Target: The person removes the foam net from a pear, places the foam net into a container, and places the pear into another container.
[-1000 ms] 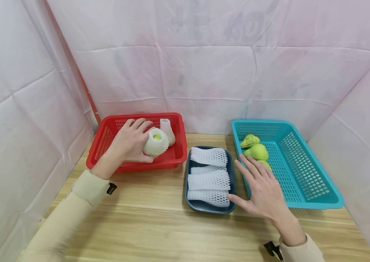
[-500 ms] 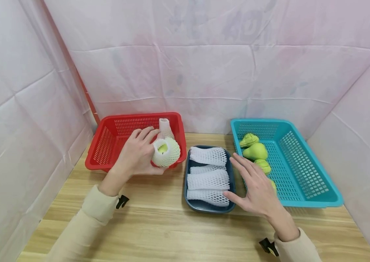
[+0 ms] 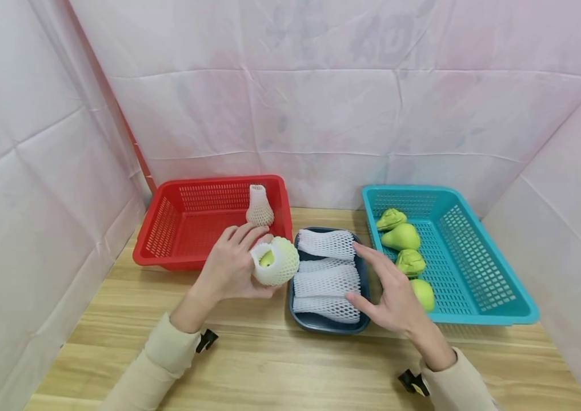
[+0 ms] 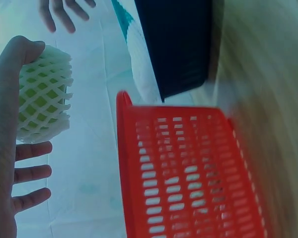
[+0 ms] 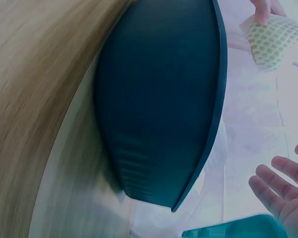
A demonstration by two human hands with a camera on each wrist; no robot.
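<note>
Thumb and fingers of my left hand (image 3: 231, 265) grip a round green fruit in a white foam net sleeve (image 3: 282, 262), between the red basket (image 3: 167, 264) and the dark blue tray (image 3: 316, 326). The sleeve's mouth gapes toward the head camera and shows the fruit's top. In the left wrist view the netted fruit (image 4: 42, 96) sits under the thumb, with three fingers spread below. Several white foam net sleeves (image 3: 328, 279) lie flat in the tray. My right hand (image 3: 393, 291) hovers at the tray's right edge, fingers spread, holding nothing.
Inside the red basket stands another netted fruit (image 3: 260, 211). A turquoise basket (image 3: 475, 228) at the right holds smooth green pears (image 3: 402, 237) and wrinkled green fruits (image 3: 411, 262) along its left side. Cloth walls (image 3: 321, 125) enclose the wooden table (image 3: 280, 365) at the back and sides.
My left hand has carried the netted fruit out of the red basket, rightward and nearer, to the tray's left edge. My right hand has drifted slightly left, uncovering more fruit in the turquoise basket.
</note>
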